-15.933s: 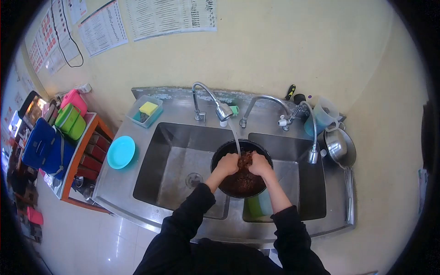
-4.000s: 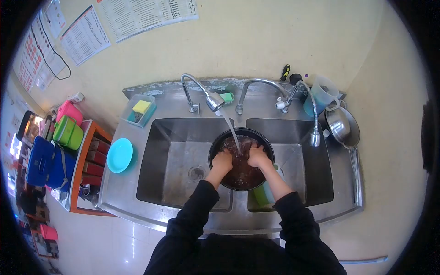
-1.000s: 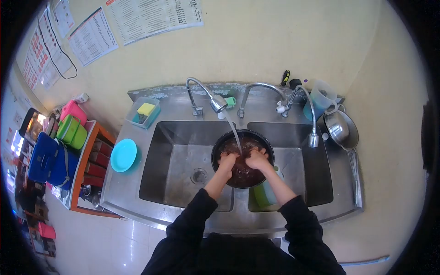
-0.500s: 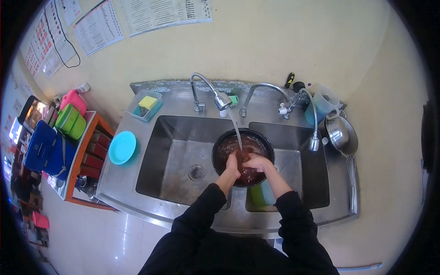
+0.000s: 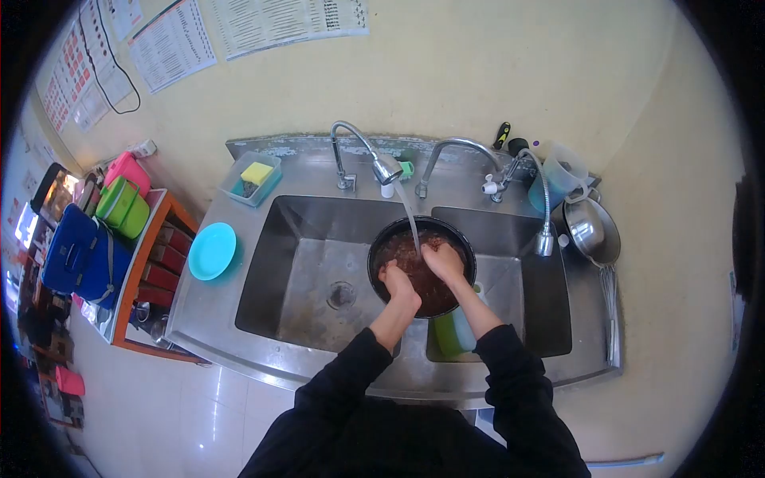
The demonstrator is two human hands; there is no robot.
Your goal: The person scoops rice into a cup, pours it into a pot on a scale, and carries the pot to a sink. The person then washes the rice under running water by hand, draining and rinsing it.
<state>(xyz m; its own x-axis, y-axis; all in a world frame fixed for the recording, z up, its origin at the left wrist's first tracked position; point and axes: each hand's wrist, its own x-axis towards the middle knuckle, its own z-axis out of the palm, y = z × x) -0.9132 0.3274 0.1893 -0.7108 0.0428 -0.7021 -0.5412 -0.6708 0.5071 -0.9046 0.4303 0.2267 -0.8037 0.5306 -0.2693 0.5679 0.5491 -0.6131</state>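
A black pot is sitting at the centre of the frame, appearing over the divider between the two basins of a steel sink. Reddish-brown water is filling much of it. The left hand is reaching into the pot's left half, its fingers curling loosely at the water; whether they are gripping anything, I cannot tell. The right hand is bending into the upper right part of the pot, fingertips hiding in the water near the stream, so its grip is not showing either. The two hands are staying apart.

Just above the pot, a faucet is pouring a stream of water between the hands. Below the pot's right side, a green container is lying in the right basin. Toward the left of the frame, a turquoise plate is resting on the counter, and above it a plastic box is holding a yellow sponge. Toward the right, metal pans are standing near a whisk.
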